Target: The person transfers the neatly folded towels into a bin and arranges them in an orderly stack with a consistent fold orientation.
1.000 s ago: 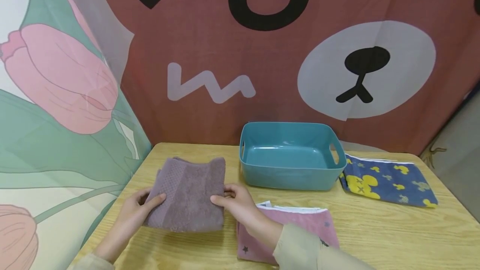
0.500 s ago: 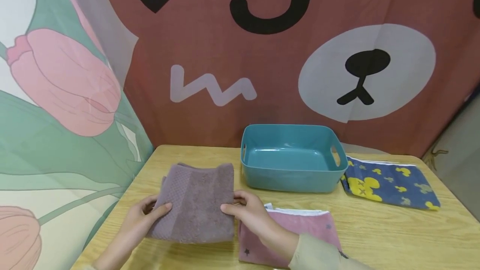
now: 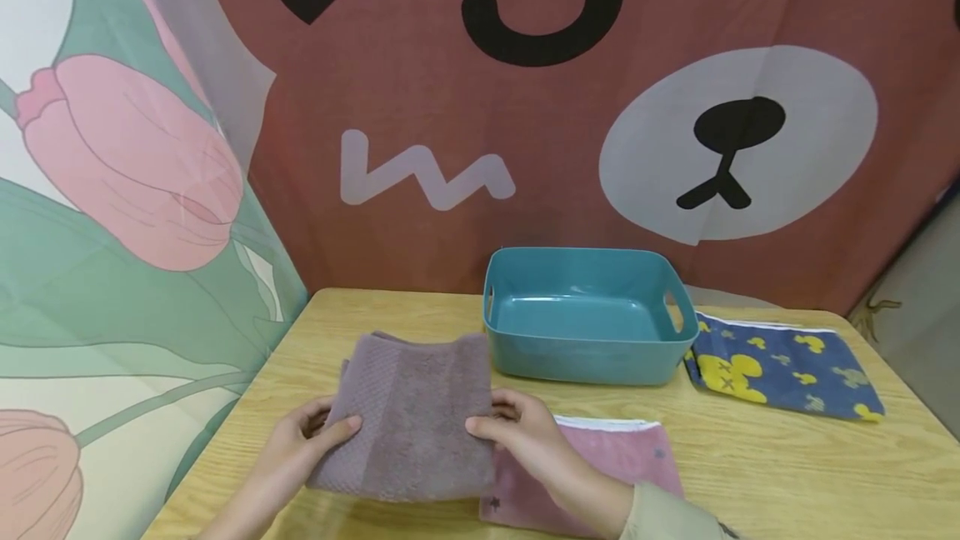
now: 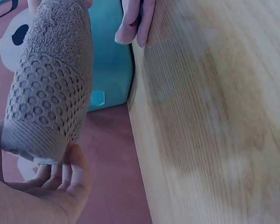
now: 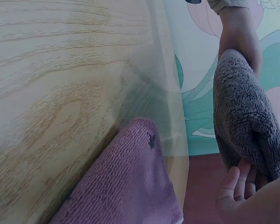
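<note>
A folded mauve towel (image 3: pixel 420 419) is held up off the table between both hands. My left hand (image 3: pixel 303 444) grips its left edge, thumb in front and fingers behind. On the opposite edge, my right hand (image 3: pixel 525 432) pinches it the same way. The left wrist view shows the towel's waffle-patterned band (image 4: pixel 44 91) with fingers curled under its end. In the right wrist view the folded layers of the towel (image 5: pixel 245 112) rest against the right fingers. Below the right forearm lies a folded pink towel (image 3: pixel 622 452) with grey stars, partly hidden by that arm.
A teal plastic basket (image 3: pixel 585 361) with side handle holes stands at the back of the wooden table (image 3: pixel 787 473), nothing inside it. To its right lies a folded blue towel (image 3: pixel 787 369) with yellow mouse shapes. A printed cloth (image 3: pixel 420 65) hangs behind the table.
Both hands have carried the mauve towel to the right and slightly toward the body, so it now overlaps the pink towel's left edge in the head view. The grip looks the same.
</note>
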Tool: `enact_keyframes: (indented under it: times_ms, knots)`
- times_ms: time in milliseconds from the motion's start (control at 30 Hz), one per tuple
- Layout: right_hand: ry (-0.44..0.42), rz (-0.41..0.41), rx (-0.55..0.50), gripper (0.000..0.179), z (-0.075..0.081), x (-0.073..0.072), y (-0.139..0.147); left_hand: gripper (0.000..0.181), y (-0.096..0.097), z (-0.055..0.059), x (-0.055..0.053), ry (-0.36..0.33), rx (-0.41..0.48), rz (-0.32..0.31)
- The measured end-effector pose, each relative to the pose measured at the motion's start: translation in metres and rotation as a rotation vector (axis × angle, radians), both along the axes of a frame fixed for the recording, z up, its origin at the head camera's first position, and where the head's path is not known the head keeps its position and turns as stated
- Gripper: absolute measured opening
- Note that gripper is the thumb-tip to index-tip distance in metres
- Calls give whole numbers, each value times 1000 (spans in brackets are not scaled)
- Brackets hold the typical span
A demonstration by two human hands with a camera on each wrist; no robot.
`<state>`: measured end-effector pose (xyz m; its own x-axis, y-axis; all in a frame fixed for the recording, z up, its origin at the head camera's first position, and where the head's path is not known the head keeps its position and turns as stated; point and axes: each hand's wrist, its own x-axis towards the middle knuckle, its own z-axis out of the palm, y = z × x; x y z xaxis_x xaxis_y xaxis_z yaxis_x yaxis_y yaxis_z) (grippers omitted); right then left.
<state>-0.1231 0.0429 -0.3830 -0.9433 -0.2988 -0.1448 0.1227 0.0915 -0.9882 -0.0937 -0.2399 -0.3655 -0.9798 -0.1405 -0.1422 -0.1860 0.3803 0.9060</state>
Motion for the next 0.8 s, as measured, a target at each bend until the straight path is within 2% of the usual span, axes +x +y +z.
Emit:
enact_keyframes:
  times_ms: [267, 533, 800]
  knots:
    - [-21, -8, -11, 43, 4, 6, 18, 49, 12, 1, 3, 18, 46, -55]
    - [-33, -44, 1, 38, 3, 12, 36, 53, 22, -2, 5, 36, 101, -168]
    - [-52, -49, 13, 42, 7, 16, 50, 53, 31, -1, 7, 45, 189, -243]
